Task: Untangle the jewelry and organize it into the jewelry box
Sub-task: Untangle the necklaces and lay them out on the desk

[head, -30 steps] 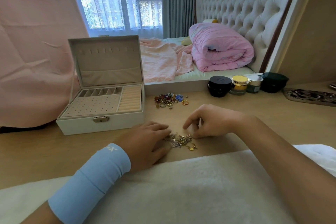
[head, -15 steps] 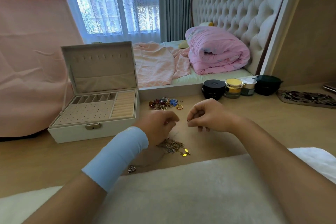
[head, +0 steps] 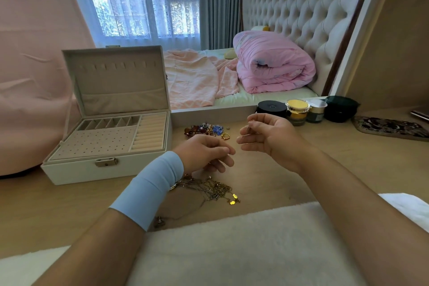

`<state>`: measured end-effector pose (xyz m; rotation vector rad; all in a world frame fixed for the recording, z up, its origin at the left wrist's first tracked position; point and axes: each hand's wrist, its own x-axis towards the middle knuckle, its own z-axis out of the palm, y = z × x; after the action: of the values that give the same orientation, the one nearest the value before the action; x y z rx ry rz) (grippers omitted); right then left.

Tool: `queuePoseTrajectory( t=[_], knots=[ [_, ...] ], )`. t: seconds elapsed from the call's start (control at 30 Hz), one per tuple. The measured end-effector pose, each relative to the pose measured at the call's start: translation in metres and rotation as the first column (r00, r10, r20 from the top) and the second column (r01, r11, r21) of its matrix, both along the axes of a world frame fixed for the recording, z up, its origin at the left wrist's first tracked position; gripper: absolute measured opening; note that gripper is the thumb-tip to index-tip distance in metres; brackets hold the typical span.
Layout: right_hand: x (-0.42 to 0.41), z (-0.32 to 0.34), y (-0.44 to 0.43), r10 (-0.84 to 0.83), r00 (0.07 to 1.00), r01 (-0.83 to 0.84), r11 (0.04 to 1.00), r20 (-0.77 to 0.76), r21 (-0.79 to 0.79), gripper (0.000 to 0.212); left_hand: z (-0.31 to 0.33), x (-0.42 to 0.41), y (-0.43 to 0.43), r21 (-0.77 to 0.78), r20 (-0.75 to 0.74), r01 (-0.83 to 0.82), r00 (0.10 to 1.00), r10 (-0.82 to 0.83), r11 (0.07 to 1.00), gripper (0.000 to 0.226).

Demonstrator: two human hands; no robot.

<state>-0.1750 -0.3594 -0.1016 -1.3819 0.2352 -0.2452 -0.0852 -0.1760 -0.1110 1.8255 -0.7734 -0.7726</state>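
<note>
A tangle of gold chains (head: 213, 189) lies on the wooden table near me, with a small pendant (head: 160, 222) off to its lower left. My left hand (head: 205, 154), with a blue wristband, hovers above the tangle, thumb and fingers pinched on a thin chain that is hard to see. My right hand (head: 267, 134) is raised palm-up beside it and pinches a small piece of jewelry at its fingertips. A pile of colourful rings and earrings (head: 205, 129) sits behind the hands. The white jewelry box (head: 76, 167) stands open at the left.
Several cosmetic jars (head: 297, 111) line the table's back edge at the right. A dark patterned case (head: 392, 127) lies at the far right. A white fluffy cloth (head: 232, 246) covers the near edge. A bed with pink bedding is behind the table.
Both hands rose from the tangle on the table. The right hand turned palm-up and lifted a small piece; the left hand pinched and lifted too. The camera shifted slightly.
</note>
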Motion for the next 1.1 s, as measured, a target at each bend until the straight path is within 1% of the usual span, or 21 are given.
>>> queuePoseTrajectory(
  t=[0.1, 0.23, 0.4, 0.5, 0.57, 0.63, 0.7, 0.77, 0.83, 0.9, 0.93, 1.0, 1.07, 1.1],
  knots=[
    [0.001, 0.002, 0.003, -0.059, 0.998, 0.058, 0.996, 0.013, 0.072, 0.012, 0.001, 0.0, 0.0, 0.021, 0.024, 0.032, 0.999, -0.032, 0.999, 0.018],
    [0.004, 0.007, 0.002, -0.167, 0.985, 0.156, 0.97, 0.044, 0.185, 0.011, 0.008, 0.001, 0.004, 0.006, 0.078, 0.005, 0.997, -0.006, 1.0, 0.014],
    [0.005, 0.01, -0.001, -0.289, 0.956, 0.273, 0.943, 0.061, 0.188, 0.011, 0.02, 0.001, 0.009, 0.019, 0.125, -0.008, 0.992, 0.006, 1.0, 0.015],
    [0.005, 0.012, -0.002, -0.321, 0.945, 0.306, 0.936, 0.067, 0.176, 0.012, 0.025, 0.0, 0.013, 0.068, 0.176, 0.002, 0.984, -0.015, 0.998, 0.017],
    [0.006, 0.013, -0.004, -0.313, 0.948, 0.302, 0.942, 0.059, 0.149, 0.011, 0.025, 0.001, 0.014, 0.112, 0.228, 0.008, 0.973, -0.034, 0.994, 0.017],
    [0.005, 0.011, -0.005, -0.276, 0.961, 0.272, 0.959, 0.037, 0.082, 0.01, 0.023, 0.002, 0.014, 0.123, 0.257, -0.01, 0.966, -0.022, 0.992, 0.015],
    [0.003, 0.008, -0.006, -0.217, 0.976, 0.216, 0.976, -0.003, -0.022, 0.011, 0.021, 0.002, 0.014, 0.151, 0.31, -0.023, 0.951, -0.026, 0.988, 0.013],
    [0.001, 0.003, -0.008, -0.181, 0.981, 0.166, 0.967, -0.064, -0.192, 0.012, 0.02, 0.003, 0.015, 0.217, 0.387, -0.021, 0.92, -0.066, 0.976, 0.011],
    [-0.002, -0.003, -0.012, -0.176, 0.977, 0.118, 0.914, -0.117, -0.388, 0.01, 0.019, 0.004, 0.015, 0.3, 0.471, -0.048, 0.876, -0.104, 0.953, 0.009],
    [-0.003, -0.008, -0.018, -0.177, 0.971, 0.058, 0.825, -0.159, -0.562, 0.007, 0.019, 0.005, 0.016, 0.367, 0.551, -0.104, 0.825, -0.126, 0.924, 0.009],
    [-0.004, -0.009, -0.019, -0.182, 0.966, 0.02, 0.756, -0.181, -0.654, 0.008, 0.019, 0.005, 0.016, 0.369, 0.569, -0.123, 0.813, -0.12, 0.921, 0.01],
    [-0.005, -0.008, -0.021, -0.2, 0.947, -0.09, 0.589, -0.253, -0.803, 0.013, 0.018, 0.005, 0.015, 0.321, 0.576, -0.145, 0.814, -0.071, 0.936, 0.012],
    [-0.007, -0.004, -0.016, -0.22, 0.91, -0.229, 0.435, -0.35, -0.871, 0.017, 0.017, 0.005, 0.013, 0.253, 0.567, -0.162, 0.824, -0.01, 0.954, 0.012],
    [-0.007, -0.002, -0.013, -0.231, 0.894, -0.28, 0.38, -0.384, -0.882, 0.019, 0.017, 0.005, 0.012, 0.229, 0.567, -0.164, 0.824, 0.005, 0.96, 0.012]
  ],
)
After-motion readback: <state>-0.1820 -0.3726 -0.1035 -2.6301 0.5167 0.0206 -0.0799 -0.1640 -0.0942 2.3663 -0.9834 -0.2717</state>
